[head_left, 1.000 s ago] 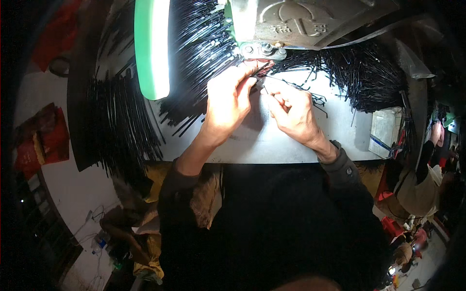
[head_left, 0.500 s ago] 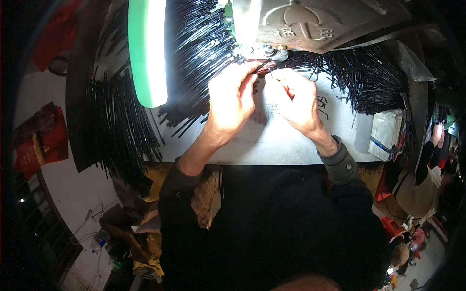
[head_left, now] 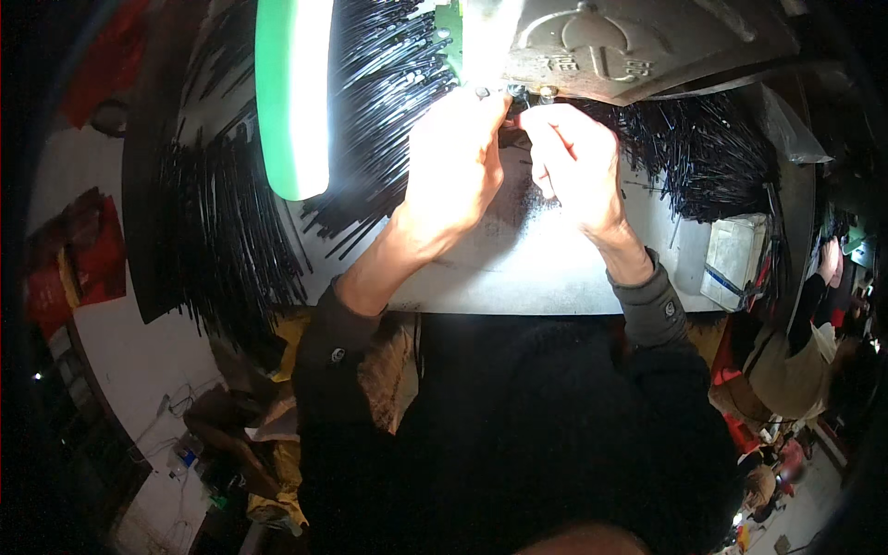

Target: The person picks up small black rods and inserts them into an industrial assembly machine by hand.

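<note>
My left hand is closed in a pinch, its fingertips up against the bolted front of a grey metal machine. Close by on the right, my right hand has its thumb and forefinger together, the other fingers curled. The fingertips of both hands nearly meet below a bolt. Glare and the fingers themselves hide whatever they hold. Left of the hands lies a thick spread of thin black rods. Another heap of black rods lies to the right.
A green-backed lamp shines over the pale worktop. More rods hang over the worktop's left edge. A whitish box stands at its right edge, below a clear plastic bag. Another person is at far right.
Both hands have moved up and closer to the machine, and their fingertips have come nearer each other. A short dark rod end seen between them before is now hidden. The view has shifted slightly.
</note>
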Tool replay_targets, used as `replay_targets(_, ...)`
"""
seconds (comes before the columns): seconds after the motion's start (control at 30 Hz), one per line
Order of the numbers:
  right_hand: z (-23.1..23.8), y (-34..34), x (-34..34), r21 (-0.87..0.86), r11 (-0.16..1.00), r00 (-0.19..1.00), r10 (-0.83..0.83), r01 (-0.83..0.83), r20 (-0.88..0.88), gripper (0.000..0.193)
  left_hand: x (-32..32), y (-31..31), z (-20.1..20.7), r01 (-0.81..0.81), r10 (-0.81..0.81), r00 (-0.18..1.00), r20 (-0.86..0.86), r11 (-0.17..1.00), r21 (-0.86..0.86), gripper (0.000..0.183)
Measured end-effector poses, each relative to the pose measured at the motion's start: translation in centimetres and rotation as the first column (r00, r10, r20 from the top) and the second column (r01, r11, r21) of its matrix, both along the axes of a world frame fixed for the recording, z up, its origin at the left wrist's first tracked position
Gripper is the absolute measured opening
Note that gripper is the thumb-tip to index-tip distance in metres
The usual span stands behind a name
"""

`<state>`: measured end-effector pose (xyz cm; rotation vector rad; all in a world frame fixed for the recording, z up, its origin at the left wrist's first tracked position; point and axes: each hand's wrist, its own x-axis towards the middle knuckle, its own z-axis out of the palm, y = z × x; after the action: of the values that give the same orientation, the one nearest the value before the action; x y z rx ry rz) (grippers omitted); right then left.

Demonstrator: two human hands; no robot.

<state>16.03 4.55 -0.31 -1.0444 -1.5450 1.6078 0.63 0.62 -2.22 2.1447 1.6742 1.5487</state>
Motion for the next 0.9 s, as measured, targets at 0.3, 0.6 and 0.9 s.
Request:
replay_targets(0.3, -0.9, 0.8, -0.6, 0.024, 1.0, 0.998, -0.009, 0.01, -0.069, 0.016, -0.1, 0.6, -0.2, -0.033, 0.035, 0.999, 0.017, 0.997, -0.069, 0.015)
replay_targets(0.6, -1.2, 0.8, -0.8, 0.039, 0.999, 0.999, -0.018, 0.019, -0.039, 0.017, -0.5, 0.6, -0.1, -0.026, 0.025, 0.999, -0.038, 0.999, -0.027, 0.02)
replay_targets(0.9, -0.8, 1.0, -0.5, -0.078, 0.996, 0.999, 0.036, -0.037, -0.022, 0.019, -1.1, -0.3, 1.6, 0.11, -0.126, 0.973, -0.191, 0.99, -0.093, 0.025)
